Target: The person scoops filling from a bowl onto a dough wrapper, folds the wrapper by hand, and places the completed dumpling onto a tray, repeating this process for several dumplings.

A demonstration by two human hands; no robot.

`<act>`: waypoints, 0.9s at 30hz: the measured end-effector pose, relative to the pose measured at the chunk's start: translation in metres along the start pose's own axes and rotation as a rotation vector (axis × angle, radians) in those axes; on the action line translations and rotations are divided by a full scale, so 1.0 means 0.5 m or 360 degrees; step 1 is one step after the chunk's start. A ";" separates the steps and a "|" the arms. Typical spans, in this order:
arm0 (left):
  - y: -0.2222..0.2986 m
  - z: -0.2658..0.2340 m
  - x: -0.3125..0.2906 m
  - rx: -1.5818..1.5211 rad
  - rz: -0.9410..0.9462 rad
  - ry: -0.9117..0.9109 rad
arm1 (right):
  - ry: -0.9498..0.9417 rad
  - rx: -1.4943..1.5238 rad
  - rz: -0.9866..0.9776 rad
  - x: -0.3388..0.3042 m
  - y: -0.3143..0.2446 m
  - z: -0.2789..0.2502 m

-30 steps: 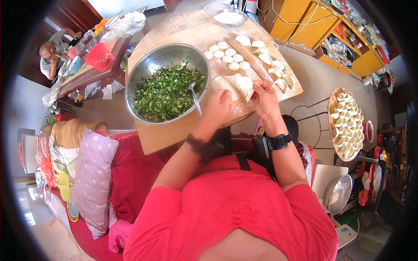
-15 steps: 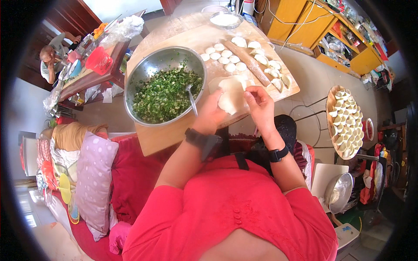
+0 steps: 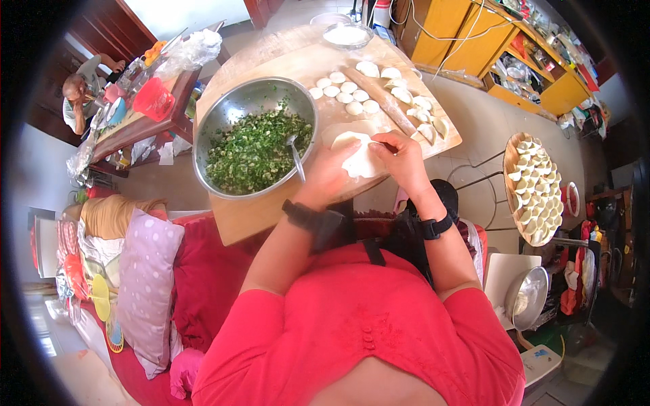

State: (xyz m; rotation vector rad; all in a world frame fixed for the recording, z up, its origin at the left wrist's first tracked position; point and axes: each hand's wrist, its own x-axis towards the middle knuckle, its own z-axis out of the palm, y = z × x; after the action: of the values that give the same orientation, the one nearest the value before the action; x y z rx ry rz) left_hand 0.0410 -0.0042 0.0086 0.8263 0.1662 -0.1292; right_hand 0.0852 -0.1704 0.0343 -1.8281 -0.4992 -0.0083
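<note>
A thin, pale dough wrapper (image 3: 362,164) hangs over the near edge of the wooden board (image 3: 261,211). My left hand (image 3: 326,174) grips its left side, blurred a little by motion. On the opposite edge, the bent fingers of my right hand (image 3: 401,159) pinch the dough. Left of my hands sits a large metal bowl (image 3: 227,111) with chopped green filling (image 3: 250,155) and a spoon (image 3: 296,159) in it. Beyond them lie several small round dough pieces (image 3: 349,88), a floury rolling pin (image 3: 380,100) and several folded dumplings (image 3: 422,114).
A glass bowl of white flour (image 3: 348,35) stands at the board's far end. To the right, a round tray (image 3: 509,184) carries rows of dumplings. A person (image 3: 80,98) sits by a cluttered table at the far left. A spotted pillow (image 3: 145,284) lies on the red seat.
My right hand has moved slightly left, from beside the wrapper onto its edge. My left hand still holds the other side. The whole view has shifted a little.
</note>
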 end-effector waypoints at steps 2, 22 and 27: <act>0.003 -0.017 -0.003 0.0305 0.0071 -0.0019 | 0.0013 -0.0314 -0.0207 -0.002 -0.010 -0.006; -0.074 -0.160 -0.012 0.0906 0.0636 0.0053 | 0.0243 -0.1167 -0.0255 0.037 0.082 -0.044; -0.016 -0.024 -0.047 0.0815 0.0354 0.0445 | 0.0257 -0.1257 -0.0386 0.058 0.093 -0.011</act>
State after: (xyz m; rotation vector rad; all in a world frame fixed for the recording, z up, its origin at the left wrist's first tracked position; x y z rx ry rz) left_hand 0.0155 0.0004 -0.0007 1.3667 0.3099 0.1626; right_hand 0.1287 -0.1764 0.0012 -2.4877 -0.6548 -0.5870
